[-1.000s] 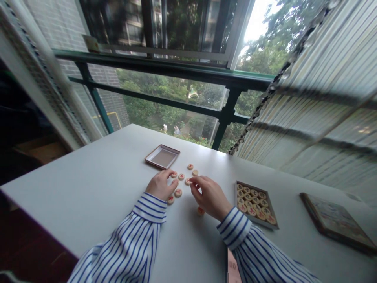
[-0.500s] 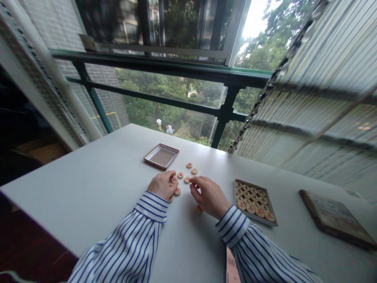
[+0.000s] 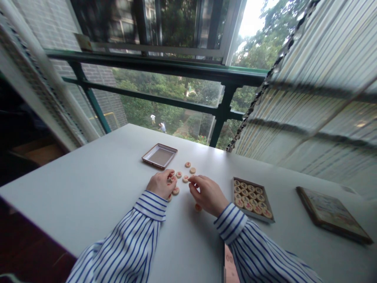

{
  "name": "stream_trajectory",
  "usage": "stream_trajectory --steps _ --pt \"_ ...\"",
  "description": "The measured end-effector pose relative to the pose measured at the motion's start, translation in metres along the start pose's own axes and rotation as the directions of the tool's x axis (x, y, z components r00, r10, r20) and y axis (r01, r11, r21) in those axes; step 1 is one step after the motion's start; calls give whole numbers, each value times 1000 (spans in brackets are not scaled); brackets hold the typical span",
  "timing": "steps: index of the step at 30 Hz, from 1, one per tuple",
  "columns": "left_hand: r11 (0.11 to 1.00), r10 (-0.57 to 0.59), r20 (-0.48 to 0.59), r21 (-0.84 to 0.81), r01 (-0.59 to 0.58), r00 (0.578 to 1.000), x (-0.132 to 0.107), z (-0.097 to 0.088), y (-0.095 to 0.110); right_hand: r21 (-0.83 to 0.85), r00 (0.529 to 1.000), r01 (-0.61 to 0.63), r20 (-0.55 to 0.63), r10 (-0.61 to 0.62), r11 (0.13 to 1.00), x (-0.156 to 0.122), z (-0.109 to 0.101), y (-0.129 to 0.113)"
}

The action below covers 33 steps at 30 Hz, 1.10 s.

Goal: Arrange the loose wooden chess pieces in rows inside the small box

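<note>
On the white, smooth-topped table (image 3: pixel 97 181), at least nine loose, round, pale discs (image 3: pixel 179 174), most marked in red, were scattered around and between two bare hands. One disc (image 3: pixel 173 179) was framed by the curled thumb and fingers of the left hand (image 3: pixel 171 181); whether it was gripped could not be told. The right hand (image 3: pixel 191 184) was narrowed beside another disc (image 3: pixel 185 179); whether anything was held could not be told. Sixteen discs (image 3: pixel 252 194) were packed four by four in one grey-rimmed square box (image 3: pixel 268 200) to the right. One brown-rimmed shallow tray (image 3: pixel 160 157) was seen far left, one picture-printed rectangular lid (image 3: pixel 332 214) far right.
</note>
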<state>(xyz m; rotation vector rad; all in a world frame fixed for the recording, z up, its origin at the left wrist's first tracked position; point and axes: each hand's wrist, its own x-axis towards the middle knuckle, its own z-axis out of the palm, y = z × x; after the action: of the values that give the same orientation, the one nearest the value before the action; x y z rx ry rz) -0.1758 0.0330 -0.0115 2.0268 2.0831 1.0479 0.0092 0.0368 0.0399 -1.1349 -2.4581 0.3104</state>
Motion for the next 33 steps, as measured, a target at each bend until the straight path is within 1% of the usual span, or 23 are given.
stream_trajectory --steps 7,11,14,19,23,29,33 --pt "998 1 -110 -70 -9 994 0 -4 8 19 1000 4 -20 -3 1000 -1 0 2" --pt "992 37 -206 -108 -61 978 1 -3 8 14 1000 -3 -24 4 1000 -1 -1 2" --pt "985 72 -252 -134 -108 965 1 -2 9 22 1000 -5 -29 6 1000 -2 -3 2" --pt "974 106 -297 -159 -158 949 -1 -4 12 31 999 -1 -39 2 1000 -2 -7 4" --pt "963 120 -333 -192 -192 935 -2 -3 16 50 997 2 -72 2 999 -1 -14 6" --pt "960 117 -353 -200 -198 928 -2 -1 23 80 991 5 -134 6 997 -9 -32 9" --pt "963 131 -351 -178 -204 927 -4 -4 34 79 989 -12 -148 24 997 -18 -46 14"
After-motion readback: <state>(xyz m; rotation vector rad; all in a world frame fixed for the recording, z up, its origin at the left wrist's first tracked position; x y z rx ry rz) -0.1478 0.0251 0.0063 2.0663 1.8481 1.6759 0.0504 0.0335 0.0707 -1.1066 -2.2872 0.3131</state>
